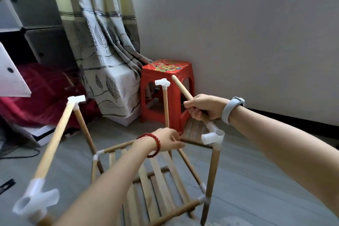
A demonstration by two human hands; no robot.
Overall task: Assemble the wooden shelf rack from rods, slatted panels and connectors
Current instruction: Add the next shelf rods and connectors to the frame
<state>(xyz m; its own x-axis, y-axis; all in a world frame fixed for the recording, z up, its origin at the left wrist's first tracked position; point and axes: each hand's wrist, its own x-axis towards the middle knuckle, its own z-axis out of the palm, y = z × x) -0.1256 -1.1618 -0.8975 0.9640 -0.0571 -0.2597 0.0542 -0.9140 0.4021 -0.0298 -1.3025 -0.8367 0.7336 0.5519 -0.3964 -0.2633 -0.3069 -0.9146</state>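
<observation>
Right hand (205,106) gripping loose rod (181,89), left hand (169,140) clutching upright post (166,108) — fingers hidden

A lived-in room of a home, likely a bedroom. A leaf-patterned curtain (102,46) is hanging down to the grey floor (256,180) beside a plain white wall (238,33). A red plastic stool (167,86) is standing in the corner, and red bedding (40,93) is lying below dark storage cubes (42,29).
</observation>
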